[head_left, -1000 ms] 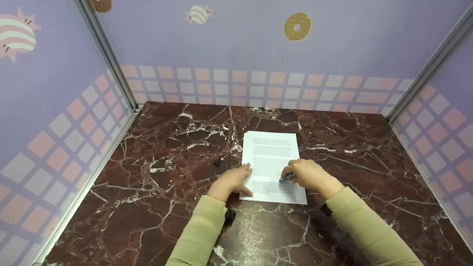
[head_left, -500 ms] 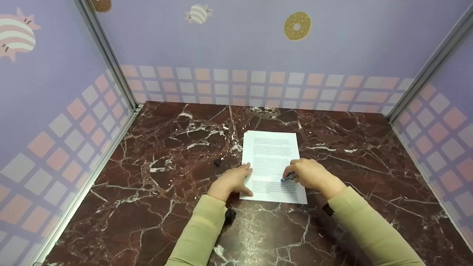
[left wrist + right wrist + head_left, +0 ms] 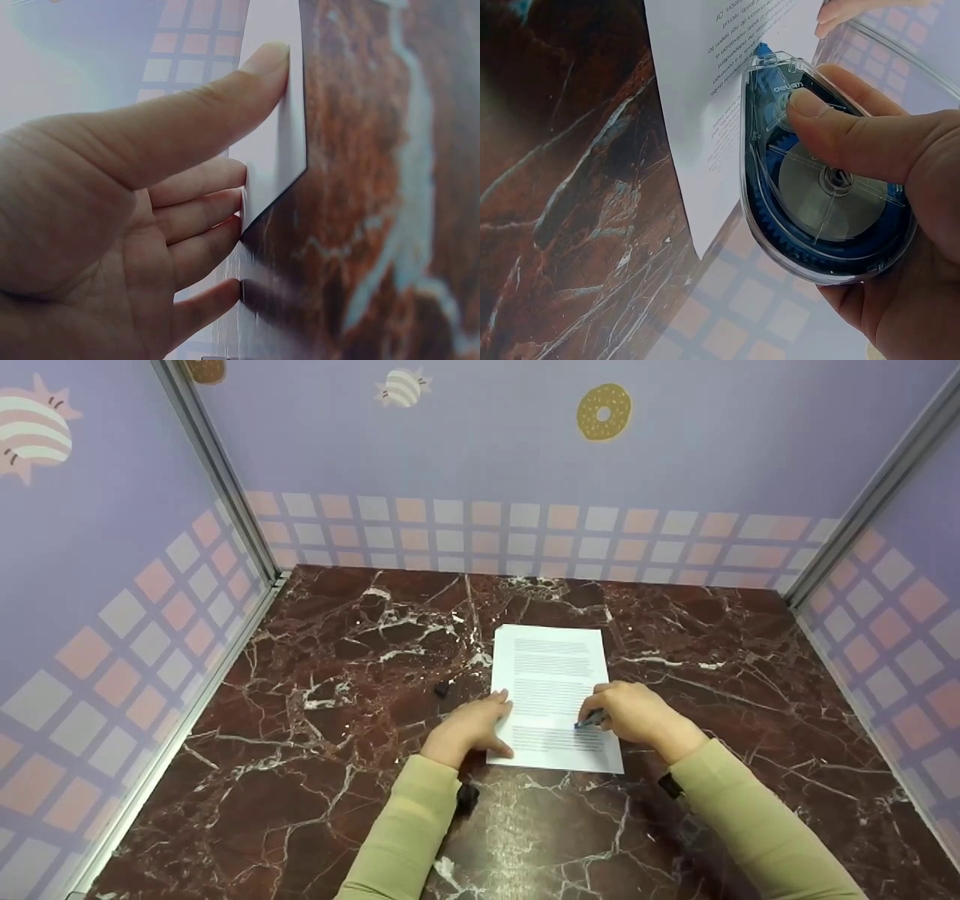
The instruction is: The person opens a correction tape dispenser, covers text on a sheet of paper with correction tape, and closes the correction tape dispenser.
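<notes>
A white printed sheet of paper (image 3: 551,660) lies on the dark red marbled table (image 3: 337,780). My left hand (image 3: 471,729) rests at its lower left edge, thumb and fingertips on the paper, fingers extended. My right hand (image 3: 634,712) holds a correction tape dispenser (image 3: 829,187) between thumb and fingers; it has a clear case with blue gears and a pale reel inside. The dispenser's blue tip (image 3: 763,49) is right at the paper, over the printed lines in the lower part of the sheet. In the head view most of the dispenser is hidden by the right hand.
A small black object (image 3: 442,689) lies left of the sheet. Lilac panels with pink and white squares (image 3: 525,536) enclose the table at the back and both sides, with grey metal posts (image 3: 225,472) at the corners. Black wrist straps show beside both sleeves.
My right hand has slid slightly to the right with the correction tape dispenser, its tip moving along the printed line. The left hand and the paper have stayed in place.
</notes>
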Motion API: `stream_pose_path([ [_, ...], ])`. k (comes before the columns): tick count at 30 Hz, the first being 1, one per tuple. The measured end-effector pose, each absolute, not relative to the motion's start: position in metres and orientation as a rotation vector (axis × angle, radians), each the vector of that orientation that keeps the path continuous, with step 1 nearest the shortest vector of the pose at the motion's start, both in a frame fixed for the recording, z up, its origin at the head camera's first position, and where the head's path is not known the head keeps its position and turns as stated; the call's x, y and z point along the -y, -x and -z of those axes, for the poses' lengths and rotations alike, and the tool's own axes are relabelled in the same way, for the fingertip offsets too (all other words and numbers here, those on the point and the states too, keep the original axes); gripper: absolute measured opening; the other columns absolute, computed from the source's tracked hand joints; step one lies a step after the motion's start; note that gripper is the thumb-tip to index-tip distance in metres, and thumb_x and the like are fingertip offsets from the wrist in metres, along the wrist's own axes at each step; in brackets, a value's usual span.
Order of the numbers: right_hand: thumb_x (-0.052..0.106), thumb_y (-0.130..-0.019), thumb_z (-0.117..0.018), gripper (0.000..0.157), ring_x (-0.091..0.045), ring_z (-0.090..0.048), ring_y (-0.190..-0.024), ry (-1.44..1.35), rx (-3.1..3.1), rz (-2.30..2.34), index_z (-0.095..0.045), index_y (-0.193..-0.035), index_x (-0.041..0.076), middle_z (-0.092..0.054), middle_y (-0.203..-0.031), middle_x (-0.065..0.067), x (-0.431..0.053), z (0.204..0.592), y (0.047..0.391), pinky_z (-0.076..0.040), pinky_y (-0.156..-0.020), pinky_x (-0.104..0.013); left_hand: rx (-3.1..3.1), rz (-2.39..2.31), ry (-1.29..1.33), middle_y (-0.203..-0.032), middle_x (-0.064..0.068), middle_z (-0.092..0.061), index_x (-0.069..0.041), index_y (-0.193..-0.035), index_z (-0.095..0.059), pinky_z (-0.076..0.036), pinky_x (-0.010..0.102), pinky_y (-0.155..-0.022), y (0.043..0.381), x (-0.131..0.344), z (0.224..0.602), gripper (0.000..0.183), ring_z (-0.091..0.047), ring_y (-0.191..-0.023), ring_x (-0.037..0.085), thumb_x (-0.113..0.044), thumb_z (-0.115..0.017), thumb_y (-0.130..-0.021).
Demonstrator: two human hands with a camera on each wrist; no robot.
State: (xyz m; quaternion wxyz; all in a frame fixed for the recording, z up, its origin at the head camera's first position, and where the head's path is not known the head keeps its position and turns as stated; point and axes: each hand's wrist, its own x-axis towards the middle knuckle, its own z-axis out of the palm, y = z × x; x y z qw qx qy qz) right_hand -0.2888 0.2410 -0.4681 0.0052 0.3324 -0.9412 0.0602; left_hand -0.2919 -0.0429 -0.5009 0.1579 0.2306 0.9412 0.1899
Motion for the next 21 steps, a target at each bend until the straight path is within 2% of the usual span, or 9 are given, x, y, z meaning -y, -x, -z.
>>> stream_pose_path([
  [21, -0.005, -0.072, -0.085, 0.035, -0.031, -0.072, -0.088, -1.037, 2.932, -0.18, -0.081, -0.096, 0.021, -0.071, -0.089, -0.001, -0.2501, 0.4692, 0.2894, -0.06, -0.076, -0.051, -2.686, -0.531, -0.647, -0.169, 0.013, -0.029, -0.004, -0.156, -0.043, -0.03, 0.047, -0.129, 0.2902, 0.0426, 0.4992, 0.094, -0.031, -0.157, 0.03, -0.03, -0.09, -0.078],
])
